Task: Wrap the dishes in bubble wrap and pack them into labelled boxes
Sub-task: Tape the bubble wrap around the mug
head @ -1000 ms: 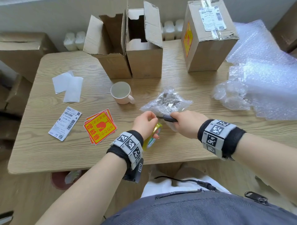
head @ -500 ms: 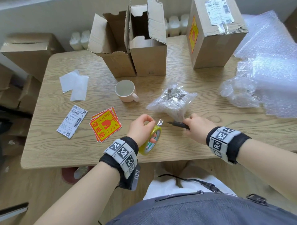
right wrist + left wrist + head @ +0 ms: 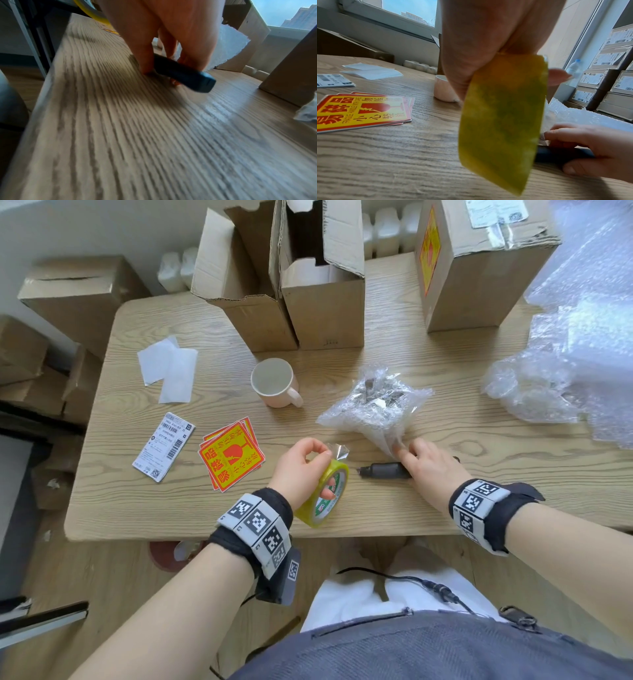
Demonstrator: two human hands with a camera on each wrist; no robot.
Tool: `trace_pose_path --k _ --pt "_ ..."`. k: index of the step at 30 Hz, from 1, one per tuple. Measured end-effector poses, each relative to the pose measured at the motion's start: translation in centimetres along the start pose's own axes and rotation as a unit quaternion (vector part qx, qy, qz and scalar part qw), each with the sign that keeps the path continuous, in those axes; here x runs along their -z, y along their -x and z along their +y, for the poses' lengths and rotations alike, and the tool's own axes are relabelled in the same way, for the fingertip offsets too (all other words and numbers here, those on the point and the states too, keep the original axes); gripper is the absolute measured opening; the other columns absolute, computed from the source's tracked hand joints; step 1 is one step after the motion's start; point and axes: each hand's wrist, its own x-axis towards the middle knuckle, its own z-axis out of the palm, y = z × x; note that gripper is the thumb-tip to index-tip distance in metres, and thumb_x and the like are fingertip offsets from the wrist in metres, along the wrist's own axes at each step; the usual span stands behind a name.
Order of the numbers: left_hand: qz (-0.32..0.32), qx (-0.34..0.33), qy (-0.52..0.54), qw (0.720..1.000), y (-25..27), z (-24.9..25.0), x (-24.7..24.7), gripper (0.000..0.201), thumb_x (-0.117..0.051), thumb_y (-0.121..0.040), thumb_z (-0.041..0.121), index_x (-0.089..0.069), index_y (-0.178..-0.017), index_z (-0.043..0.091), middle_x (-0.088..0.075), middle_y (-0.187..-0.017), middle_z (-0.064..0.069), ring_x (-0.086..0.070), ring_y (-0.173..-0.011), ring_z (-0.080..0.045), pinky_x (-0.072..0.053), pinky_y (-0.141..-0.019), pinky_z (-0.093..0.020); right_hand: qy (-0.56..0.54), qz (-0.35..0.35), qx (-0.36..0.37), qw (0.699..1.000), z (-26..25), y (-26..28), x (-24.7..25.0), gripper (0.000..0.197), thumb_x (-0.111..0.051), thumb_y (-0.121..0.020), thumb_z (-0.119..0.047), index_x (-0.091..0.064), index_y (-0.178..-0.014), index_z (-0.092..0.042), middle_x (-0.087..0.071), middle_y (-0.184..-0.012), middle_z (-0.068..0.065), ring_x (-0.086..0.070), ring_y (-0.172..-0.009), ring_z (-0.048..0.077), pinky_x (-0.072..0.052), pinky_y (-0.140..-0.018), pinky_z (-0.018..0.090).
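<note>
Gripping yellow tape roll (image 3: 323, 496) in left hand (image 3: 301, 470), cut clear strip pinched at thumb, near table (image 3: 137, 508) front edge. Curling right hand (image 3: 430, 469) round black utility knife (image 3: 382, 470), laid flat at 3 o'clock of roll. Bubble-wrapped dish bundle (image 3: 375, 405) at 12 o'clock of knife, touching right fingertips. Bare pink mug (image 3: 275, 383) at 9 o'clock of bundle. Open cardboard boxes (image 3: 322, 313) behind. Fragile stickers (image 3: 231, 457) at 9 o'clock of roll.
</note>
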Motion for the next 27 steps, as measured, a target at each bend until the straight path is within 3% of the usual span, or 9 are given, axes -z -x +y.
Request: trace_pose_path --k 4,7,10,12,15,18,21,24,27 --pt "-0.001 -0.011 -0.005 1.0 0.0 0.2 -0.1 0.013 -0.05 -0.096 0.026 -0.056 -0.101 0.015 -0.064 -0.067 -0.005 -0.059 -0.042 -0.01 -0.048 -0.045 -0.017 -0.045 0.067 0.001 0.997 -0.8 0.4 1.3 0.035 -0.055 -0.092 -0.03 -0.052 -0.12 -0.009 -0.048 -0.113 0.007 -0.046 -0.105 0.025 -0.04 -0.085 0.034" --pt "-0.015 -0.036 -0.014 0.999 0.2 0.4 -0.4 0.009 -0.052 -0.096 0.025 -0.055 -0.096 0.017 -0.063 -0.069 -0.006 -0.057 -0.039 -0.008 -0.046 -0.042 -0.017 -0.249 0.138 -0.004 0.958 -3.2 0.4 3.2 0.027 -0.053 -0.093 -0.033 -0.061 -0.107 -0.012 -0.056 -0.102 0.0 -0.053 -0.096 0.018 -0.043 -0.082 0.028" --pt "-0.032 -0.051 -0.023 0.998 0.1 0.4 -0.7 0.007 -0.052 -0.095 0.026 -0.053 -0.089 0.022 -0.063 -0.073 -0.004 -0.058 -0.04 -0.01 -0.047 -0.046 -0.023 -0.461 0.087 -0.055 0.881 -4.8 -0.9 4.5 0.028 -0.062 -0.088 -0.037 -0.063 -0.107 -0.016 -0.065 -0.103 -0.004 -0.06 -0.095 0.011 -0.048 -0.084 0.028" --pt "-0.035 -0.056 -0.023 0.998 -0.1 0.3 -0.8 0.009 -0.052 -0.095 0.027 -0.052 -0.086 0.025 -0.064 -0.081 -0.007 -0.06 -0.043 -0.012 -0.048 -0.049 -0.026 -0.577 0.081 -0.089 0.808 -5.1 -1.5 5.1 0.018 -0.072 -0.081 -0.021 -0.062 -0.095 -0.019 -0.069 -0.092 0.001 -0.065 -0.087 0.014 -0.054 -0.081 0.032" --pt "-0.034 -0.055 -0.019 0.998 -0.4 0.1 -0.8 0.006 -0.053 -0.095 0.028 -0.053 -0.09 0.025 -0.065 -0.089 -0.01 -0.063 -0.046 -0.013 -0.05 -0.05 -0.026 -0.681 0.059 -0.112 0.721 -5.2 -1.6 5.9 0.029 -0.073 -0.076 0.002 -0.052 -0.085 -0.016 -0.067 -0.076 0.005 -0.065 -0.07 0.015 -0.055 -0.065 0.024" --pt "-0.026 -0.042 0.022 0.999 -1.0 0.0 -0.8 0.005 -0.056 -0.094 0.025 -0.054 -0.094 0.02 -0.066 -0.089 -0.013 -0.064 -0.046 -0.014 -0.051 -0.048 -0.025 -0.736 0.052 -0.108 0.666 -5.5 -1.7 6.5 0.032 -0.068 -0.077 0.01 -0.047 -0.081 -0.013 -0.064 -0.07 0.008 -0.063 -0.067 0.02 -0.057 -0.071 0.032" --pt "-0.031 -0.034 0.043 0.998 -1.6 0.0 -0.9 0.006 -0.059 -0.093 0.024 -0.055 -0.093 0.019 -0.067 -0.086 -0.013 -0.067 -0.05 -0.016 -0.055 -0.053 -0.028 -0.725 0.058 -0.105 0.678 -5.7 -1.8 6.5 0.025 -0.065 -0.08 0.01 -0.053 -0.077 -0.012 -0.062 -0.07 0.006 -0.061 -0.07 0.022 -0.054 -0.077 0.036" --pt "-0.04 -0.041 0.048 0.997 -1.8 0.0 -1.0 0.009 -0.061 -0.091 0.023 -0.054 -0.092 0.02 -0.068 -0.093 -0.014 -0.07 -0.059 -0.022 -0.057 -0.06 -0.034 -0.706 0.06 -0.1 0.699 -6.0 -1.8 6.6 0.016 -0.063 -0.084 0.006 -0.062 -0.078 -0.009 -0.06 -0.072 0.005 -0.058 -0.064 0.012 -0.053 -0.061 0.017" --pt "-0.039 -0.053 0.04 0.997 -1.9 -0.1 -1.0 0.01 -0.061 -0.091 0.024 -0.053 -0.093 0.021 -0.069 -0.096 -0.013 -0.071 -0.062 -0.02 -0.057 -0.061 -0.033 -0.677 0.062 -0.112 0.725 -6.1 -1.9 6.6 0.007 -0.069 -0.081 0.0 -0.067 -0.087 -0.003 -0.061 -0.073 0.002 -0.056 -0.061 0.006 -0.048 -0.055 0.011"
